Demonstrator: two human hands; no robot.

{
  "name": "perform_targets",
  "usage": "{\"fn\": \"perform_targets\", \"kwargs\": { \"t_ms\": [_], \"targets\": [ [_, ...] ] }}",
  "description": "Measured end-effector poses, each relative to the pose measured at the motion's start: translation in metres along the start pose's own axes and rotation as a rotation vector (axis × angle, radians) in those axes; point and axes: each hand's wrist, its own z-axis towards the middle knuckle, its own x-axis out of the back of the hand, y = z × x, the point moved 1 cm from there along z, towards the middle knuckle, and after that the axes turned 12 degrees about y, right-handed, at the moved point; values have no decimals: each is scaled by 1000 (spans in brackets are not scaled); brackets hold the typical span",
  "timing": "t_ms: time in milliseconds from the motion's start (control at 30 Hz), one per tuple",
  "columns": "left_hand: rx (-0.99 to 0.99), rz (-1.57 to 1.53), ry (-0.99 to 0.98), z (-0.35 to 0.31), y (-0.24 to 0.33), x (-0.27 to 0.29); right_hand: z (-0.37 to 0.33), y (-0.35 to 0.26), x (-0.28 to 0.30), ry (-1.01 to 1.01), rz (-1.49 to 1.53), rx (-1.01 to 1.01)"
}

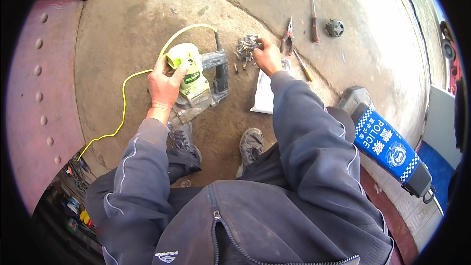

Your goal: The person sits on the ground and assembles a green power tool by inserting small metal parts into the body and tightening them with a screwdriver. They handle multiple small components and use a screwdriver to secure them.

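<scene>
A yellow-green power tool (192, 76) with a dark side handle (222, 78) and a grey metal body stands on the ground in front of my feet. My left hand (166, 82) grips the upper left of its housing, thumb across the near side of the open top. Off to the right, a heap of small metal parts (245, 49), perhaps screws or brushes, lies on the concrete. My right hand (269, 58) reaches into the right edge of this heap with fingertips drawn together. What they pinch, if anything, is too small to make out.
Beyond my right hand lie red-handled pliers (288, 41), a long screwdriver (314, 19), a shorter screwdriver (305, 67) and a round grey cap (335, 28). A white packet (263, 95) is under my right wrist. The yellow cord (122, 103) trails left; a blue-labelled case (387, 142) sits right.
</scene>
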Motion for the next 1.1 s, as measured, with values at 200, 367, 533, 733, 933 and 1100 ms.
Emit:
{"fn": "perform_targets", "kwargs": {
  "t_ms": [200,367,533,733,933,1100],
  "targets": [
    [-10,-65,-11,-4,5,-4,-14,-19,-5,-248,-152,71],
    [-92,33,7,-11,4,5,-21,-38,-17,-286,-144,108],
    [-165,57,31,-14,4,10,-9,-42,-24,-172,-43,58],
    [-130,75,10,-5,-2,3,43,-48,12,86,202,-35],
    [-52,162,30,15,7,-13,54,-61,78,211,278,-177],
    [-43,428,1,60,13,-36,-24,-78,99,-84,4,-225]
  ]
}}
